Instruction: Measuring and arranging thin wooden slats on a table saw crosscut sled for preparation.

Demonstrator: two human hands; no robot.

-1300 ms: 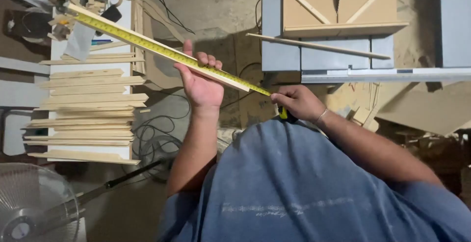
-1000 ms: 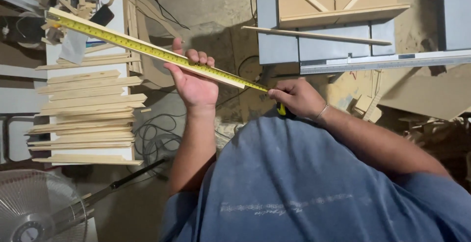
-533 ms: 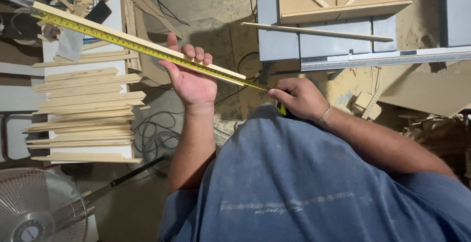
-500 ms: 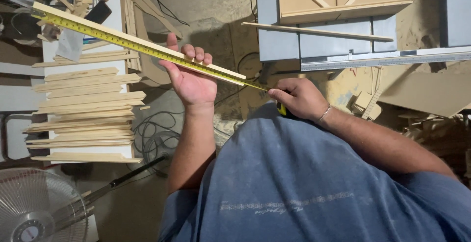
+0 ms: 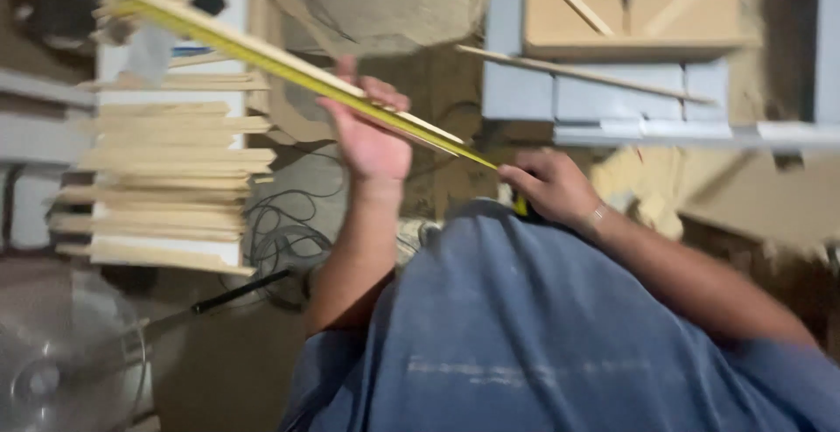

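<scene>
A long thin wooden strip (image 5: 219, 34) slants from the upper left down toward the middle, with a yellow measuring tape (image 5: 289, 73) stretched along its lower edge. My left hand (image 5: 372, 134) grips the strip and tape together near the strip's lower end, fingers curled over the top. My right hand (image 5: 551, 189) holds the tape's case, mostly hidden under my fingers, just above my blue shirt. The picture is blurred by motion.
A stack of cut wooden strips (image 5: 166, 178) lies on a white stand at the left. A grey bench (image 5: 604, 104) with wooden panels and a loose strip sits at the upper right. Black cables (image 5: 280, 231) coil on the floor; a fan (image 5: 61, 362) stands at the lower left.
The strip and tape, with both hands still holding them, have drifted a little left and up in view as my head moved. The grip looks the same.
</scene>
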